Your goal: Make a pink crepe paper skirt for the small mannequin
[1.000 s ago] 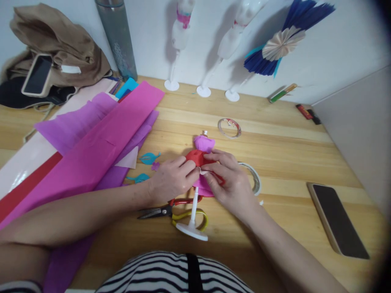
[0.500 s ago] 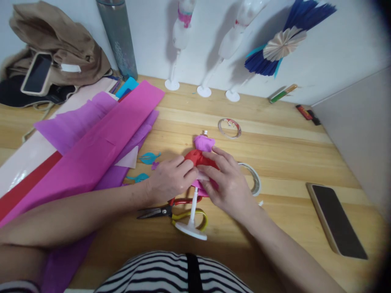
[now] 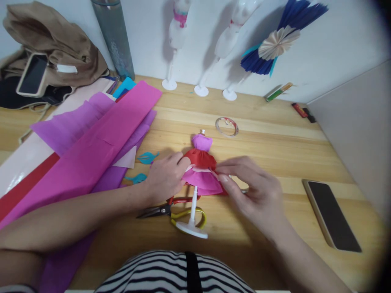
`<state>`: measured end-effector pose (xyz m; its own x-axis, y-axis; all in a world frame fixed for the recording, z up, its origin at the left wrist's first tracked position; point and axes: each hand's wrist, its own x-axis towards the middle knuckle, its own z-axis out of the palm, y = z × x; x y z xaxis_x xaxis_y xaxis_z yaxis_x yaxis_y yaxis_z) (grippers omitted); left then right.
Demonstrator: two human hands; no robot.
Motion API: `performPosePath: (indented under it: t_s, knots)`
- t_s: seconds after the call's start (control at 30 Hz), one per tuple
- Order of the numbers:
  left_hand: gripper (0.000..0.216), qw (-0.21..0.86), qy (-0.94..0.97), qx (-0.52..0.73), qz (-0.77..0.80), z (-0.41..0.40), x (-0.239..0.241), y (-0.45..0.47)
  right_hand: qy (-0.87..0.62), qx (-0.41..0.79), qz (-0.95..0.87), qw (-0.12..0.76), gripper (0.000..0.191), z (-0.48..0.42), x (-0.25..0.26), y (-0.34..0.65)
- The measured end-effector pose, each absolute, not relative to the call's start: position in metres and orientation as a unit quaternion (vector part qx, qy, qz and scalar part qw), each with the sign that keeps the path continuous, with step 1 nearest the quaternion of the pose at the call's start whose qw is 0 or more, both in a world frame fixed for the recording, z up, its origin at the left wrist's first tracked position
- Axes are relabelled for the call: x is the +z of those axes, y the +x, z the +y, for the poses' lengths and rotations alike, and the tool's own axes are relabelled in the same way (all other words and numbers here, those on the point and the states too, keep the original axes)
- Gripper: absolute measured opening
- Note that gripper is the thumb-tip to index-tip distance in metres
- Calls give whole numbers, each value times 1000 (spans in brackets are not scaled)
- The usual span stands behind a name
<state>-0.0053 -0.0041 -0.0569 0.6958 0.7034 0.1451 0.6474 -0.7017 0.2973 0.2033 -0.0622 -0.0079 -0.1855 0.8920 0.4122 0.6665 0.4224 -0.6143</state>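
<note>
Between my hands a small dress form [image 3: 193, 209] on a white stand wears a paper dress [image 3: 201, 179], with a purple top, a red gathered layer, a thin pale strip and a pink skirt. My left hand [image 3: 168, 173] is closed at the dress's left side, its fingertips at the edge of the red layer. My right hand [image 3: 252, 185] pinches the skirt layers at the right side between thumb and fingers. Scissors [image 3: 165, 210] with red and yellow handles lie behind the stand. Blue leaf-shaped cutouts [image 3: 148, 158] lie near my left hand.
Pink crepe paper [image 3: 100, 142] and other coloured sheets cover the left side. Two bare forms [image 3: 177, 36] and one in blue pleated paper [image 3: 256, 61] stand along the wall. A tape roll [image 3: 227, 127], a phone [image 3: 332, 215] and a bottle [image 3: 114, 40] are around.
My right hand has moved right, off the front of the dress to its right edge, uncovering the red layer and pink skirt. My left hand stays at the left side.
</note>
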Motion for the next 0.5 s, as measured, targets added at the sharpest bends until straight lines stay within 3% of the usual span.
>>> performPosePath:
  t_s: [0.17, 0.5]
  knots:
    - [6, 160, 887, 117, 416, -4, -55, -6, -533, 392, -711, 240, 29, -93, -4, 191]
    - [14, 179, 882, 99, 424, 0, -48, -7, -637, 368, -665, 129, 43, -91, -32, 166]
